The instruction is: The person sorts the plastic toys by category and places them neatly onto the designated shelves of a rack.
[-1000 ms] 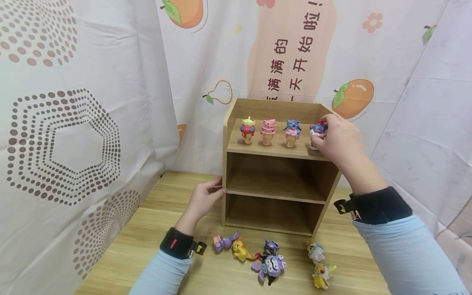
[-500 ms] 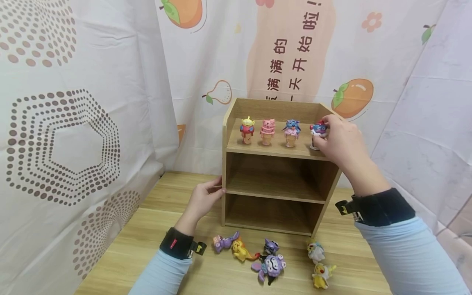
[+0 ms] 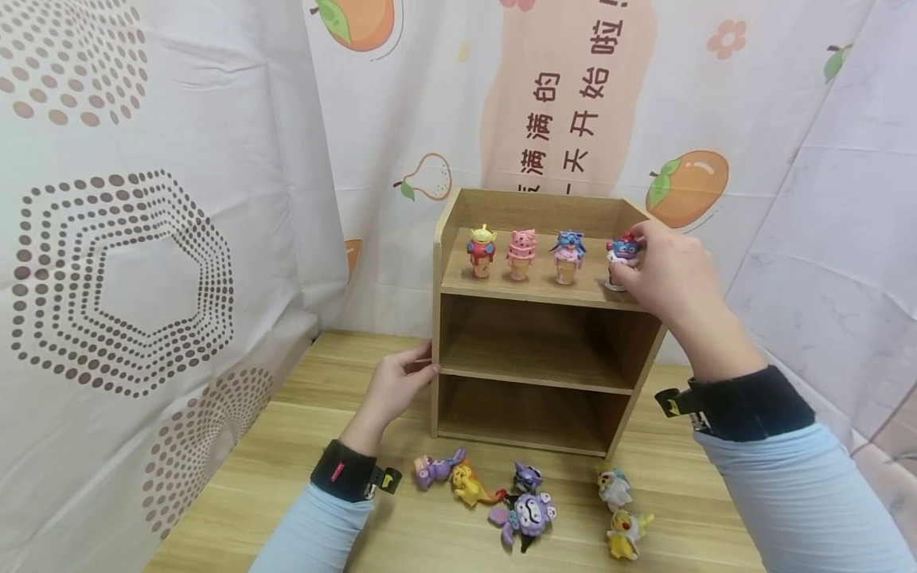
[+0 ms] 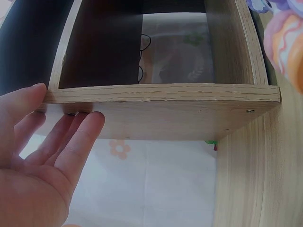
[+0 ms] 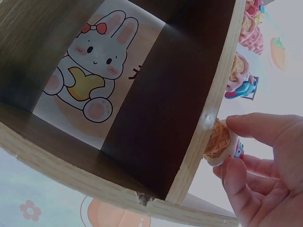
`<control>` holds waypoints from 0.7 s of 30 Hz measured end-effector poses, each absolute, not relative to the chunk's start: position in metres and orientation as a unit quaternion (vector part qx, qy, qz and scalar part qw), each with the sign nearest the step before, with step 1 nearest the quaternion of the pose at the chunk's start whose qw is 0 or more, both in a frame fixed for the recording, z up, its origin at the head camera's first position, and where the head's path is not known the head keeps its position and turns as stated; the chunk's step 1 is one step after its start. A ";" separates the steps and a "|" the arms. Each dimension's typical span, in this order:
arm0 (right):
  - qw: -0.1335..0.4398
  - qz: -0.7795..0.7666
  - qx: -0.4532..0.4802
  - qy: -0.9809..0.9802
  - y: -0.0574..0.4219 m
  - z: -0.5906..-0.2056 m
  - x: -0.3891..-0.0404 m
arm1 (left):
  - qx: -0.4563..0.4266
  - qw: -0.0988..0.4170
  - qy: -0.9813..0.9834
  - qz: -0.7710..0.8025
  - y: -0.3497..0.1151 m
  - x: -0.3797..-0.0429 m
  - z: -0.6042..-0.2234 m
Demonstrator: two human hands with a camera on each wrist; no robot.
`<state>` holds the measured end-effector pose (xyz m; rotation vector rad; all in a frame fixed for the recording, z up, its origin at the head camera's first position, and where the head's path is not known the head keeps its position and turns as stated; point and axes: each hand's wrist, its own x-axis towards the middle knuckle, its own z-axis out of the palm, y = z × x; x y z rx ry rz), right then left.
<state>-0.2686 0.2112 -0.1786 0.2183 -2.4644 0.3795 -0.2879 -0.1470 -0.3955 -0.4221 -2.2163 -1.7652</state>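
My right hand (image 3: 673, 267) pinches an ice-cream-cone figurine (image 3: 622, 253) with a blue and red top, at the right end of the wooden shelf unit's top board. In the right wrist view its cone (image 5: 219, 142) stands at the board's front edge, between thumb and fingers. To its left, three more cone figurines stand upright in a row: one with blue ears (image 3: 568, 256), a pink one (image 3: 520, 255) and a yellow-and-red one (image 3: 481, 251). My left hand (image 3: 394, 386) rests against the left side panel (image 4: 156, 113) of the unit, its fingers extended along the outside and its thumb by the front edge.
On the table (image 3: 286, 454) before the shelf unit (image 3: 537, 294) lie several small toys: a purple one (image 3: 432, 471), a yellow-orange one (image 3: 467, 487), a large purple one (image 3: 531, 516), a white-blue one (image 3: 614, 489) and a yellow one (image 3: 623, 537). Printed curtains hang behind.
My right hand has shifted slightly to the right along the top board with the blue-and-red cone figurine. The left hand keeps its place on the side panel.
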 end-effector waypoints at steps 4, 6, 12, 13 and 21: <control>0.309 0.144 0.081 -0.937 0.211 -0.178 -0.268 | -0.135 0.141 -0.772 -0.604 -0.144 -0.282 -0.391; 0.307 0.144 0.081 -0.937 0.210 -0.178 -0.268 | -0.136 0.142 -0.773 -0.603 -0.142 -0.276 -0.385; 0.302 0.147 0.082 -0.938 0.211 -0.179 -0.268 | -0.143 0.140 -0.772 -0.603 -0.142 -0.272 -0.381; 0.302 0.148 0.082 -0.938 0.211 -0.179 -0.268 | -0.142 0.138 -0.772 -0.604 -0.143 -0.275 -0.384; 0.306 0.182 0.088 -0.930 0.213 -0.178 -0.261 | -0.156 0.136 -0.768 -0.606 -0.149 -0.287 -0.393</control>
